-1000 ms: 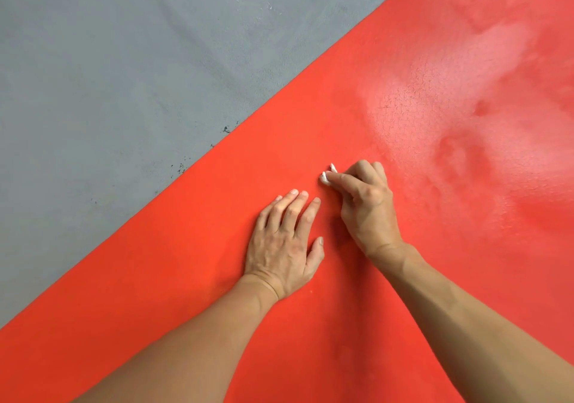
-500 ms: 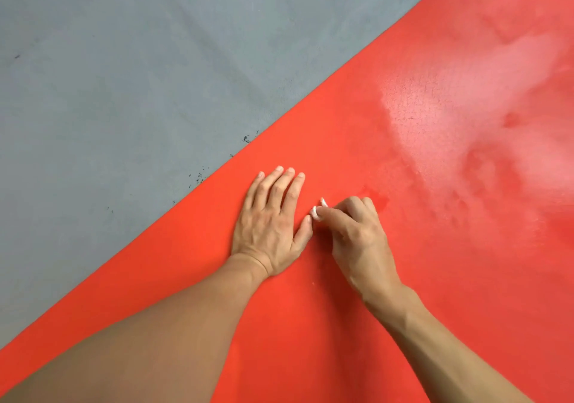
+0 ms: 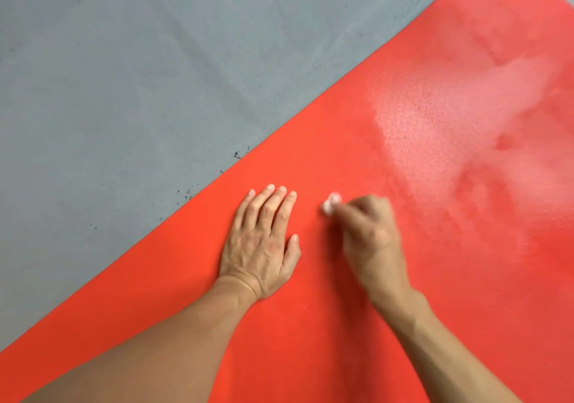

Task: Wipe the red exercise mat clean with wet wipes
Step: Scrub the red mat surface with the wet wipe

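The grey floor (image 3: 124, 92) fills the upper left of the view. Its surface is matt and faintly mottled, with small dark specks (image 3: 237, 154) just beside the mat edge.

The red exercise mat (image 3: 341, 325) lies flat on the floor and runs diagonally from lower left to upper right, with one straight long edge showing. The near part is a uniform, saturated orange-red. The upper right part carries a pale, glossy sheen (image 3: 435, 129), within which a fine crackled or woven texture can be seen. No legible brand, label or writing appears on the mat.

The left hand (image 3: 264, 241) rests palm down on the mat near its edge, fingers straight and close together, thumb set slightly apart.

The right hand (image 3: 369, 235) is just beside the left, apart from it and blurred. Its fingers are curled and appear to pinch a small white wad, the wet wipe (image 3: 330, 204), against the mat surface. Only a crumpled tip of the wipe protrudes beyond the fingertips.
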{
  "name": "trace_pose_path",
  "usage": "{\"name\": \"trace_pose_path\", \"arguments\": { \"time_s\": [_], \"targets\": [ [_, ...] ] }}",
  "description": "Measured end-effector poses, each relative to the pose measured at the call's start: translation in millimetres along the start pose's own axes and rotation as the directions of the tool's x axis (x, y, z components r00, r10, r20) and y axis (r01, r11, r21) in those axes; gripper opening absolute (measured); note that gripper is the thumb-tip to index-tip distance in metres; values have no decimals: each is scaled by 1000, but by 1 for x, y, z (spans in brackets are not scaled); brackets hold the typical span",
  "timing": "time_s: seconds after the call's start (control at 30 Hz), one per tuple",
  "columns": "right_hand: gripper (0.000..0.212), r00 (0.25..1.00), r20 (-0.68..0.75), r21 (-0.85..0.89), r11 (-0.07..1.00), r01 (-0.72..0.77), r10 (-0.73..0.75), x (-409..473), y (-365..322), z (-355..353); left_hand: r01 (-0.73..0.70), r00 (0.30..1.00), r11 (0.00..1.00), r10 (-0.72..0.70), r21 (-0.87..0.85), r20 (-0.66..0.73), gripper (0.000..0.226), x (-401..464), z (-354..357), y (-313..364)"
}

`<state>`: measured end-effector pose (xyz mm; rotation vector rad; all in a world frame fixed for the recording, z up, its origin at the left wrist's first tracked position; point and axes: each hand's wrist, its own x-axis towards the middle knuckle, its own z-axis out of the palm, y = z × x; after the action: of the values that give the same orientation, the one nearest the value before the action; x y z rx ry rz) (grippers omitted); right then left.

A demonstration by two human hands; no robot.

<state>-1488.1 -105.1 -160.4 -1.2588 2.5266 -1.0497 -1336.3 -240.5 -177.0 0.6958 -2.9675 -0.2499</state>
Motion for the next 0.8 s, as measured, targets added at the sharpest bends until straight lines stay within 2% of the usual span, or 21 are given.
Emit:
{"name": "trace_pose_path", "arguments": {
  "time_s": [0.07, 0.13, 0.17, 0.23, 0.3, 0.37, 0.43, 0.47, 0.53, 0.57, 0.63, 0.7, 0.73, 0.77, 0.8],
  "targets": [
    [15, 960, -205, -46, 978, -202, 189, 29, 20, -8, 7, 1000, 1000, -7, 2, 12, 73, 0, -1, 1],
    [16, 927, -257, -38, 955, -294, 275, 33, 13, -1, 11, 1000, 1000, -11, 6, 26, 74, 0, -2, 1],
    [17, 949, -206, -34, 967, -251, 239, 25, 3, 6, 9, 999, 1000, -9, 7, 33, 74, 0, -2, 1],
    [21, 999, -13, 0, 999, -52, 52, 1, -18, 14, 8, 999, 1000, -9, 14, 41, 74, 0, -2, 0],
    [23, 985, 128, 12, 993, 116, -116, -3, -15, 8, 9, 999, 1000, -10, 19, 46, 74, 0, -2, 1],
    [21, 990, 89, -44, 992, 115, -110, 18, 6, -1, 9, 999, 1000, -9, 18, 43, 75, 0, -2, 1],
    [18, 993, -97, -103, 992, -78, 68, 44, 27, -10, 10, 999, 1000, -11, 17, 43, 75, 1, -2, 0],
    [19, 970, -182, -99, 978, -182, 162, 52, 32, -11, 11, 999, 1000, -12, 14, 44, 75, 1, -1, 1],
    [20, 944, -231, -53, 966, -253, 235, 51, 19, -1, 13, 999, 1000, -13, 6, 49, 75, 0, -1, 0],
    [21, 965, -174, -28, 978, -206, 198, 42, 6, 8, 11, 999, 1000, -12, 6, 50, 76, 0, -1, 0],
    [25, 1000, 25, 18, 1000, -6, 6, 19, -17, 20, 8, 999, 1000, -9, 4, 44, 76, 0, -1, -1],
    [26, 970, 159, 30, 983, 179, -182, 19, -12, 16, 11, 999, 1000, -11, 2, 42, 76, -1, -1, -1],
    [25, 966, 157, 9, 979, 205, -203, 29, -1, 13, 12, 999, 1000, -12, 2, 39, 76, 0, -1, -1],
    [23, 981, 100, -32, 985, 169, -165, 42, 10, 9, 11, 999, 1000, -11, 2, 38, 76, 0, -1, -1],
    [21, 997, 10, -75, 995, 72, -72, 55, 21, 5, 10, 999, 1000, -10, 2, 38, 76, 0, -1, -1]
  ]
}}
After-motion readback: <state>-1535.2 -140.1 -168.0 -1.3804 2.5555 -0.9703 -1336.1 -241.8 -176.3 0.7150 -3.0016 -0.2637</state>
